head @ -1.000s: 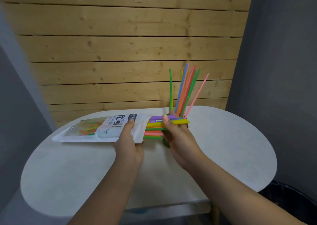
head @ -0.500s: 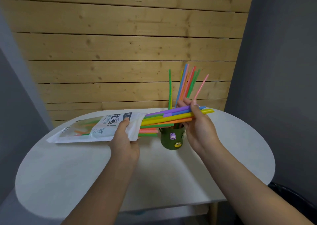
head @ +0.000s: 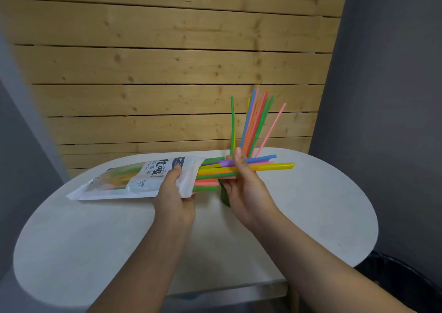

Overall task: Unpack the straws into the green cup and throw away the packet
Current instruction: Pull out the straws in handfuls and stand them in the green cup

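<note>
My left hand (head: 174, 194) grips the open end of the white straw packet (head: 134, 181), held level above the table with more straws inside. A bunch of coloured straws (head: 270, 165) sticks out of its mouth to the right, and my right hand (head: 244, 183) is closed around that bunch. The green cup (head: 224, 196) stands behind my right hand, mostly hidden, with only a sliver of its side showing. Several straws (head: 257, 121) stand upright in the cup and fan out above my fingers.
The white oval table (head: 311, 212) sits against a wooden slat wall (head: 167, 73). A dark bin with a black liner (head: 406, 284) stands on the floor at the lower right, beside the table's edge. Grey walls close in on both sides.
My right hand has come back left toward the packet mouth with the straw bunch still in it, now covering the cup. The packet has stayed roughly in place.
</note>
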